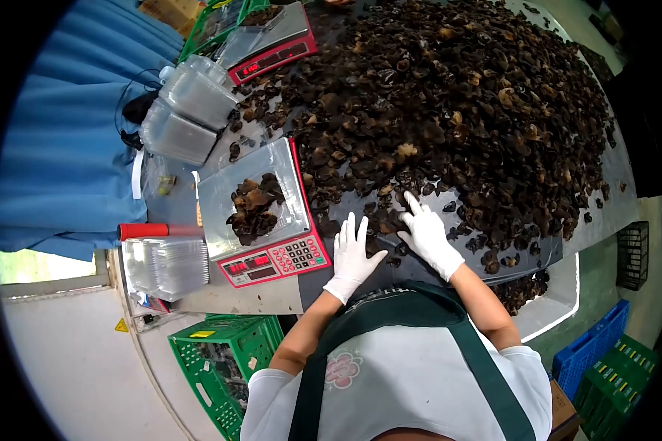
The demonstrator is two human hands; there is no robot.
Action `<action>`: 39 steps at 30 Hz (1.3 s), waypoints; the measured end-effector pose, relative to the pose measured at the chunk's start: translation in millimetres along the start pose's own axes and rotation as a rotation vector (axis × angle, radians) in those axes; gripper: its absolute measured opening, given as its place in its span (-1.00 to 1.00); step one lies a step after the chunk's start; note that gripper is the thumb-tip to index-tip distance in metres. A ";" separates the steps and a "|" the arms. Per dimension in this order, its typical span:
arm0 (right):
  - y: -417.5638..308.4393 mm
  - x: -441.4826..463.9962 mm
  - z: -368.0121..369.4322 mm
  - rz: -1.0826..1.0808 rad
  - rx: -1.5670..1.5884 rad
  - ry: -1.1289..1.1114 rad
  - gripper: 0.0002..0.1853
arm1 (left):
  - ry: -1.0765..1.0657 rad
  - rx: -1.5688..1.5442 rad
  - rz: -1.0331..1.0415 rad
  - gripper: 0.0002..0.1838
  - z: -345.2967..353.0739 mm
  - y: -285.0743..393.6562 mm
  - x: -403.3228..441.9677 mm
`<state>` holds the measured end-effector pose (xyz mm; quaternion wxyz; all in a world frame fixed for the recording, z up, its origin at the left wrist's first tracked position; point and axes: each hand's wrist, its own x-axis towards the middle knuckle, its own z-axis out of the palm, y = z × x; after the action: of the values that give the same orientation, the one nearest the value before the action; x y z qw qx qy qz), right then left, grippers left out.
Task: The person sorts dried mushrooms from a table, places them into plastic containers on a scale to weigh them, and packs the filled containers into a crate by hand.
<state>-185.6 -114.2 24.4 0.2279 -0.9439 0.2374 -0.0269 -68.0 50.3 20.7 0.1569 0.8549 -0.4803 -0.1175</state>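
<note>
A large heap of dark brown, ear-shaped fungus pieces point(449, 110) covers much of the grey table. My left hand point(354, 257), in a white glove, lies flat with fingers spread just right of the red scale's keypad, holding nothing. At the heap's near edge is my right hand point(428, 234), also gloved in white, its fingers apart and touching loose pieces. On the pan of the red scale point(278, 259) sits a small pile of the same pieces point(255, 209). Its red digits are lit but too small to read surely.
Behind is a second red scale point(272, 60). Clear plastic containers point(191, 110) stand at the back left, with stacked clear lids point(166, 266) at the left edge. Green crates point(224, 367) stand below the table; a white bin point(552, 301) with pieces is at the right.
</note>
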 end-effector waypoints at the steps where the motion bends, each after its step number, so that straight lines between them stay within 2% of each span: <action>1: 4.1 -9.6 7.1 -0.041 0.002 0.034 -0.68 | -0.012 0.082 0.003 -0.03 8.3 -1.7 -2.1; 2: 9.6 -18.7 18.0 -0.076 0.074 0.115 -0.76 | 0.112 0.086 0.074 -0.06 17.8 -7.1 -6.8; 6: 24.7 -47.7 30.9 -0.154 0.130 0.214 -0.83 | 0.173 0.000 0.243 -0.19 23.8 -18.2 -17.7; 9: 23.0 -59.8 22.9 -0.178 0.247 0.216 -0.76 | 0.159 -0.052 0.372 -0.29 27.9 -19.7 -18.3; 11: 18.8 -62.4 9.5 -0.096 0.182 0.293 -0.64 | 0.172 -0.063 0.432 -0.34 34.2 -20.8 -13.6; 14: 27.0 -62.4 4.3 0.071 0.121 0.284 -0.45 | 0.173 -0.113 0.595 -0.31 46.1 -23.3 -6.7; 16: 31.2 -62.8 4.9 0.164 0.084 0.236 -0.36 | 0.164 -0.124 0.591 -0.27 37.1 -8.4 -2.4; 18: 32.5 -62.8 8.3 0.175 0.106 0.232 -0.36 | 0.185 -0.101 0.550 -0.13 31.7 8.3 3.2; 19: 33.2 -62.6 10.5 0.184 0.128 0.228 -0.36 | 0.186 -0.101 0.551 -0.13 29.2 16.6 6.6; 21: 36.2 -63.9 19.0 0.178 0.162 0.249 -0.36 | -0.002 -0.006 0.426 -0.09 26.4 32.0 14.4; 22: 38.1 -64.4 21.6 0.170 0.197 0.266 -0.36 | -0.016 0.024 0.443 -0.08 34.2 34.4 20.1; 25: 40.5 -63.9 22.5 0.204 0.253 0.270 -0.37 | -0.082 0.011 0.540 -0.26 43.1 45.2 30.6; 26: 40.5 -63.7 20.7 0.250 0.293 0.226 -0.37 | -0.031 0.016 0.540 -0.47 44.5 47.6 32.0; 27: 41.5 -63.7 20.2 0.244 0.287 0.227 -0.37 | -0.023 0.015 0.539 -0.47 48.5 45.3 34.1; 29: 44.2 -64.0 20.0 0.198 0.412 0.259 -0.38 | 0.023 0.068 0.594 -0.65 60.1 38.2 38.4; 30: 38.5 -62.8 9.9 0.280 0.565 0.208 -0.40 | 0.056 0.056 0.594 -0.78 57.2 37.2 38.1; 34: 34.7 -58.3 7.9 0.287 0.629 0.176 -0.45 | 0.182 -0.173 0.610 -0.85 47.0 32.1 35.7; 37: 29.1 -44.6 10.9 0.166 0.475 0.330 -0.51 | 0.234 -0.421 0.459 -0.90 24.7 32.9 36.0; 38: 27.4 -39.2 9.3 0.265 0.545 0.252 -0.53 | 0.222 -0.502 0.415 -0.90 13.6 31.3 37.1; 39: 26.8 -32.0 8.6 0.259 0.489 0.265 -0.49 | 0.260 -0.587 0.367 -0.89 2.4 30.8 37.7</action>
<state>-224.2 -116.9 6.6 0.4167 -0.8113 0.3698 -0.1770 -73.8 2.5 28.3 0.4734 0.6809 -0.5477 -0.1107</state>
